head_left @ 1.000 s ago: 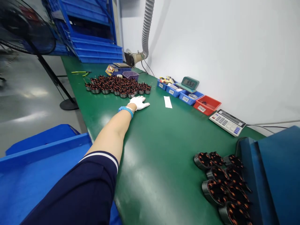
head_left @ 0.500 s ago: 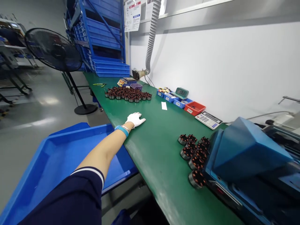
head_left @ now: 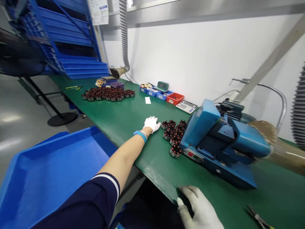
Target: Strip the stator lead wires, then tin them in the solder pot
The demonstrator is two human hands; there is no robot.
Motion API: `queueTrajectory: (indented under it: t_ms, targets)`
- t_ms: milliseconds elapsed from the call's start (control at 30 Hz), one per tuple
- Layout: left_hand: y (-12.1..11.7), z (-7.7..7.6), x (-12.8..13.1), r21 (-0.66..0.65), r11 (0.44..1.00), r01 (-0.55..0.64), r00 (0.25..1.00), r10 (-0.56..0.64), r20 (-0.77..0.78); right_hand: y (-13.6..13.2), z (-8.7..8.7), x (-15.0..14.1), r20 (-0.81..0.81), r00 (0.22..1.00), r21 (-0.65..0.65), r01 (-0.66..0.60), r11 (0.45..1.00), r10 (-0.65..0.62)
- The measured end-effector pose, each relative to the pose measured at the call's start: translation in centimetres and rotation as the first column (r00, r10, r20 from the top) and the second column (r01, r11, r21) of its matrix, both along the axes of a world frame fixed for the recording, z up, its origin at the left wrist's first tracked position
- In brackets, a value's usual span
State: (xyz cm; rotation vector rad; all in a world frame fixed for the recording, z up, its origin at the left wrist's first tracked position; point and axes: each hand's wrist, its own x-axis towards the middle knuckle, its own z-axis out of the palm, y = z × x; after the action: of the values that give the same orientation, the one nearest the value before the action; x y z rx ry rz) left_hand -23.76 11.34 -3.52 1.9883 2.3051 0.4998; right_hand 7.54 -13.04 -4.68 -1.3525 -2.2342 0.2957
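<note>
My left hand (head_left: 152,124), in a white glove, lies on the green table (head_left: 133,116) with its fingers spread and nothing in it. Just right of it stands a cluster of motor stators (head_left: 175,150) with copper windings and grey metal rims, apart from the fingers. They sit against the left side of a blue bench machine (head_left: 202,127). My right hand (head_left: 199,208), also gloved, is at the table's front edge, slightly blurred. Its thumb and fingers are apart, with nothing visible between them. Pliers (head_left: 258,218) lie to its right.
A larger group of stators (head_left: 107,94) stands farther back. Along the wall are small blue bins (head_left: 152,93), a red bin (head_left: 175,99) and a calculator (head_left: 186,107). A big blue tray (head_left: 59,171) is at the left, near a floor fan (head_left: 21,60). Duct hoses hang over the table.
The view has swung right, showing more of the blue machine. My left hand has moved right along the table, nearer the small stator cluster. My right hand and the pliers have come into view.
</note>
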Motion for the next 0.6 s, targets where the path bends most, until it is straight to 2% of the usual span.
queueTrajectory:
  t_ms: [67,100,167,200,233,267,367,500,600]
  targets:
    - [0.8,0.1,1.2,0.002,0.998,0.058,0.997,-0.058,0.051,0.6,2.4,-0.4,0.053,0.997,-0.221,0.062,0.973,-0.052]
    - [1.0,0.2,1.5,0.0,0.996,0.089,0.993,-0.089,0.082,1.4,3.5,-0.6,0.088,0.995,-0.341,0.065,0.938,-0.037]
    - [1.1,0.5,1.5,-0.008,0.988,0.157,0.977,-0.154,0.15,3.8,5.2,-1.0,0.1,0.99,-0.533,-0.029,0.846,0.098]
    - [1.2,0.6,1.4,-0.011,0.982,0.189,0.966,-0.184,0.183,5.3,5.6,-1.2,0.068,0.988,-0.569,-0.075,0.819,0.138]
    - [1.1,0.7,1.3,-0.013,0.976,0.217,0.954,-0.209,0.213,6.7,5.6,-1.4,0.022,0.99,-0.575,-0.104,0.812,0.143]
    - [1.1,0.7,1.2,-0.014,0.972,0.236,0.944,-0.225,0.242,8.0,5.3,-1.5,-0.035,0.993,-0.542,-0.116,0.832,0.115]
    - [1.1,0.6,1.4,-0.004,0.976,0.219,0.922,-0.205,0.328,10.4,3.4,-1.6,-0.154,0.988,-0.375,-0.085,0.923,0.028]
    - [0.8,0.9,1.7,0.082,0.993,0.09,0.889,-0.117,0.443,10.3,2.2,-0.8,-0.202,0.976,-0.339,-0.15,0.929,0.083]
    - [-0.3,2.4,2.4,0.215,0.977,-0.004,0.864,-0.105,0.493,9.9,2.3,-0.1,-0.324,0.942,-0.266,-0.174,0.948,0.081]
